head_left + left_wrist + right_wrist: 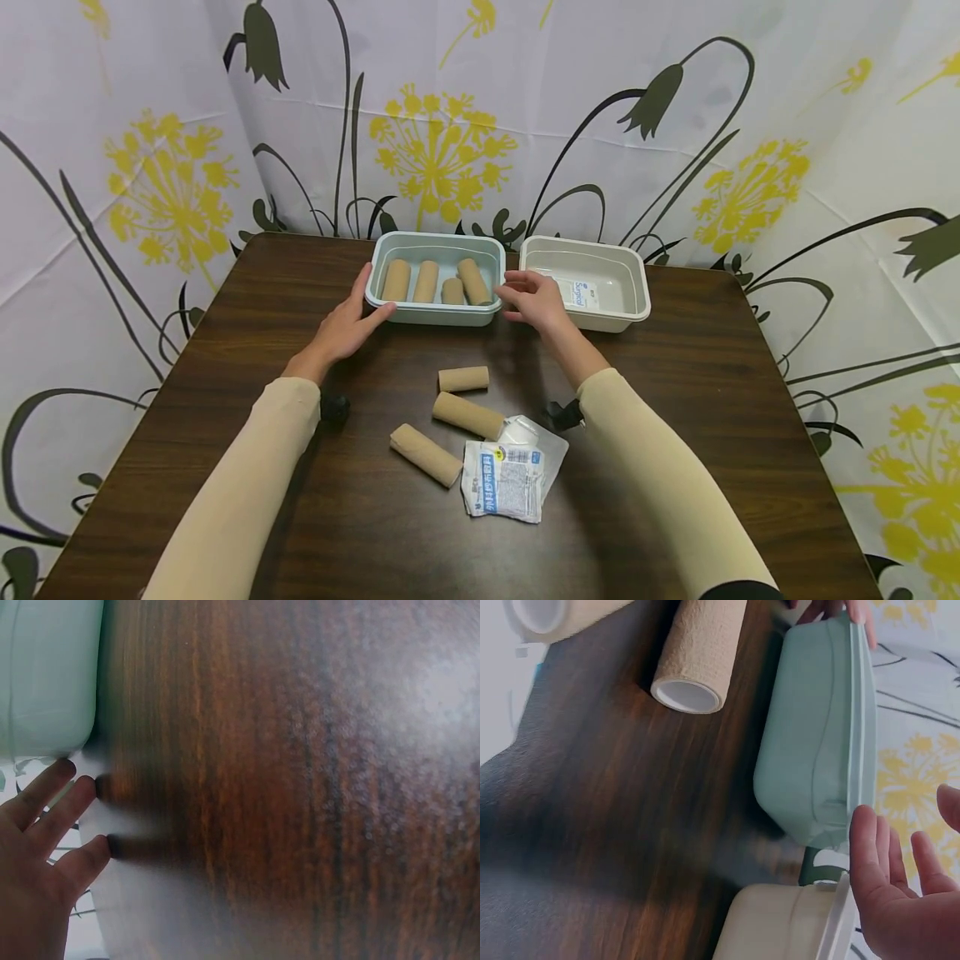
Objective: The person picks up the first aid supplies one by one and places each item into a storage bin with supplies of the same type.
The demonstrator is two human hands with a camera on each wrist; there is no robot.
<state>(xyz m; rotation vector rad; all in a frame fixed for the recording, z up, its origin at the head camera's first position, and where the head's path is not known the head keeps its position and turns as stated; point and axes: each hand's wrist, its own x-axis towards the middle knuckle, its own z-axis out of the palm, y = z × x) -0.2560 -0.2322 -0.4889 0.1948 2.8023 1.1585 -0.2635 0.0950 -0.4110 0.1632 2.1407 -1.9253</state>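
Head view: blue bin (442, 315) part-filled

Your left hand (341, 329) lays straight fingers along its left end; your right hand (537, 300), thumb apart, is at its right corner. You're probably mid-loading, four bandage rolls (426, 282) inside; next likely calls for the three loose rolls (468, 415) nearer you. The cream bin (600, 322) crowds your right; the table's (240, 333) far edge runs close behind, with room leftward.

The dark wood-grain worktop (352, 533) carries a pale blue bin (442, 315) at twelve o'clock, a cream bin (600, 322) toward one, three tan rolls (426, 455) centrally and overlapping white packets (504, 487) near five.
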